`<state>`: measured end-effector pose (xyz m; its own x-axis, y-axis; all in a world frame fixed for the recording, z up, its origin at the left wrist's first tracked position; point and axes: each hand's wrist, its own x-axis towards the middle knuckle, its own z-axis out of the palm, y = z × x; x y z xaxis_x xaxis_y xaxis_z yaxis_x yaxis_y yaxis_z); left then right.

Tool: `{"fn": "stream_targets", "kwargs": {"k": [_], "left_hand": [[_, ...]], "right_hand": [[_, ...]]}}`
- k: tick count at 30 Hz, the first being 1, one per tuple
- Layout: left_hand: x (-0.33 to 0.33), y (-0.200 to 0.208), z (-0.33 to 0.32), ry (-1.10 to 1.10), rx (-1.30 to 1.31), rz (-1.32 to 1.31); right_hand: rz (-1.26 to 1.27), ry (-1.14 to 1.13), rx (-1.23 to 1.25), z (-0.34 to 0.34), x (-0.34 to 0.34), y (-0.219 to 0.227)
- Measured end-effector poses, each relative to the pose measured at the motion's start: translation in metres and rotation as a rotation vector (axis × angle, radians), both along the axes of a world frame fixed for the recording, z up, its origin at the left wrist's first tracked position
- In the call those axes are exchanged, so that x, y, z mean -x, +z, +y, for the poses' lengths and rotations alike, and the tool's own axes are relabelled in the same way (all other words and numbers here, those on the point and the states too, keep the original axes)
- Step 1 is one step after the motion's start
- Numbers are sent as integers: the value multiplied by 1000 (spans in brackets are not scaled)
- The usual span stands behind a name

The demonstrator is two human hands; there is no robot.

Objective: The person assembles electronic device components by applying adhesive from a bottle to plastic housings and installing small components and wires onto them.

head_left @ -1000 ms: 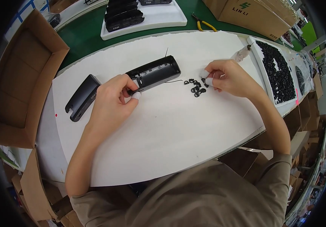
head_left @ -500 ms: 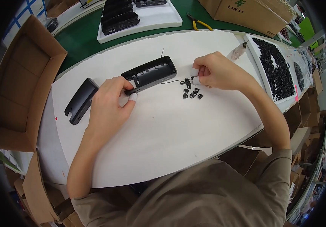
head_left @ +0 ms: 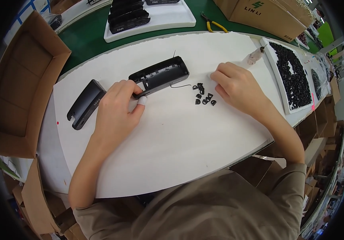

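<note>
Gripping hollow black casing [head_left: 162,75] with left hand [head_left: 118,102] near far edge of worktop [head_left: 172,148]; cannot tell hold of right hand [head_left: 239,87].

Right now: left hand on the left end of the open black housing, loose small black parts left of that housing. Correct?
Wrong side: the head view shows the loose small black parts right of the open black housing. The left hand is on its left end.

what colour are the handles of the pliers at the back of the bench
The pliers' handles are yellow, seen in the head view.
</note>
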<state>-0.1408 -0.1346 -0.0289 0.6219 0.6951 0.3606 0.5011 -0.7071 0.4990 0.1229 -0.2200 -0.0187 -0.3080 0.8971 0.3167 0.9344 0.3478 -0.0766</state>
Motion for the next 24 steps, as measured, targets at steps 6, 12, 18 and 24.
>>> {"fn": "stream_targets", "kwargs": {"k": [6,12,18,24], "left_hand": [[0,4,-5,27,68,-41],[2,10,-7,65,112,6],[0,-3,-9,-8,-37,-36],[-1,-1,-10,-28,-68,23]], "right_hand": [[253,-96,41,4,-1,8],[311,-47,180,15,-7,4],[299,46,217,21,-2,5],[379,-16,348,15,4,19]]}}
